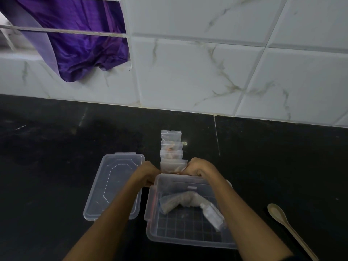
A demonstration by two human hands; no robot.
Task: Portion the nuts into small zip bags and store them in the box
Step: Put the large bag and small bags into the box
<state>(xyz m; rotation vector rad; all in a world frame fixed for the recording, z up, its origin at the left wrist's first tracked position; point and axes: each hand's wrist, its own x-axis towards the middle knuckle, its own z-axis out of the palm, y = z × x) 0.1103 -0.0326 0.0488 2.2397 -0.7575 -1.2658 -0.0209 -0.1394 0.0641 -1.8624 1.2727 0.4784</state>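
Both hands are at the far rim of the clear box (188,240), which sits near the counter's (56,166) front edge. Left hand (148,173) and right hand (199,169) curl round the nearest small zip bag (174,165), holding it by its sides. Three more bags (171,146) line up behind it toward the wall. A bigger bag of nuts (180,201) lies in the box. The lid (113,185) rests left of it, and the wooden spoon (282,221) lies well off to the right.
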